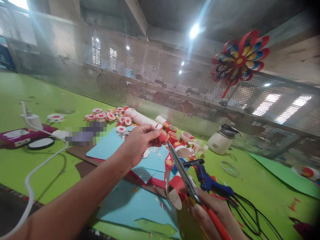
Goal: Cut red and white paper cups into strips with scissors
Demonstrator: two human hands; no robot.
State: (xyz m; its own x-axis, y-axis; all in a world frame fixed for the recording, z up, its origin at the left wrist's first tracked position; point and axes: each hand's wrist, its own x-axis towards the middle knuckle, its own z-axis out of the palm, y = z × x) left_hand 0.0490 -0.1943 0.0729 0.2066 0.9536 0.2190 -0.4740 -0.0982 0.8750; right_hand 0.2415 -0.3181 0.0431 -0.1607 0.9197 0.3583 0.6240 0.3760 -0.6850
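Note:
My left hand [142, 141] is closed in a pinch on a small red paper piece [162, 136] over the middle of the table. In my right hand [208, 210] is a pair of scissors [183, 173] with orange-red handles. The blade tips point up and away, just to the right of the red piece, and the blades look closed or nearly so. Cut red and white paper cups [186, 137] stand just beyond. Below both hands lie light blue paper sheets [140, 203] with small scraps on them. A curled paper strip [175, 199] hangs beside the scissors.
A blue glue gun [212, 183] with black cable lies at the right, near a white jug [221, 141]. Stacked paper cups [142, 119] and red-white discs [101, 116] lie behind. A purple power strip [25, 135] with white cord sits left. A paper flower [240, 61] hangs on the mesh.

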